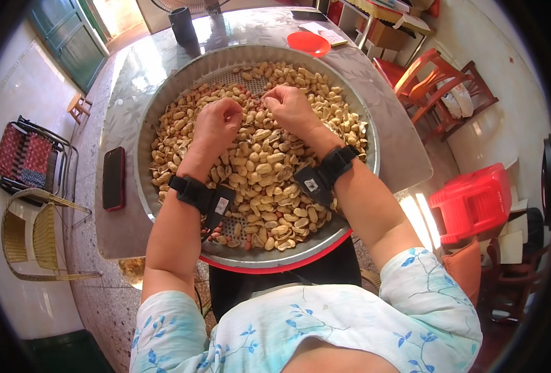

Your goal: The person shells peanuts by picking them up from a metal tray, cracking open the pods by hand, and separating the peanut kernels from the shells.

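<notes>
A patterned gray table (403,118) carries a broad round metal tray (263,262), its floor spread with peanuts in tan shells (266,180). Over the heap's far half, a person's left hand (219,126) and right hand (291,109) work just apart, fingers curled inward with thumbs near the fingertips; whether either is closed on a nut cannot be told. A red plate (308,43) sits beyond the tray, a dark phone (114,178) at its left, and reddish kernels (248,245) among the shells.
</notes>
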{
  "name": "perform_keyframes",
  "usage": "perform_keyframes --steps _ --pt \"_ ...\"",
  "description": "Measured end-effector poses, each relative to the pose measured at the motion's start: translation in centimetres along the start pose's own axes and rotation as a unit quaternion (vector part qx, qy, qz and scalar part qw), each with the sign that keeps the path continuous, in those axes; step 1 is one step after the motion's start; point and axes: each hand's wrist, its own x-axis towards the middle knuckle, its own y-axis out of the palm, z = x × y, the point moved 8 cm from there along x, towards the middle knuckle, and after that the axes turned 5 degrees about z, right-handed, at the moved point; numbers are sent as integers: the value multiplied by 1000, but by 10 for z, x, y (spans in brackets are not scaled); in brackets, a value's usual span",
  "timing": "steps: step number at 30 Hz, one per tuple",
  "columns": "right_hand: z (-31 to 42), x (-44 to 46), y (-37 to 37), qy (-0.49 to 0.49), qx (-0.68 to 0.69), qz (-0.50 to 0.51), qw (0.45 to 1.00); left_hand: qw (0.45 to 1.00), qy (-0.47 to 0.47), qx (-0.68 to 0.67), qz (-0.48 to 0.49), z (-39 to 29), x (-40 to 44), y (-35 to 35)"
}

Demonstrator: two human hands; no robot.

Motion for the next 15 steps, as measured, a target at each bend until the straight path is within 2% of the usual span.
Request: perform_keyframes --steps 2,3,5,10,12,15 --pt "6 3 2 -52 -183 14 982 1000 4 14 -2 0 1 2" --pt "8 2 4 -52 -184 14 982 1000 10 28 -3 0 1 3" --pt "4 0 18 -17 -319 63 945 1000 -9 20 7 3 0 6" --pt "-5 8 17 -39 -274 52 959 998 -33 10 44 11 0 14" --pt "6 1 17 -41 -271 60 960 999 14 36 33 2 0 14" --pt "11 -6 25 -38 -326 95 940 999 -5 21 37 9 0 16"
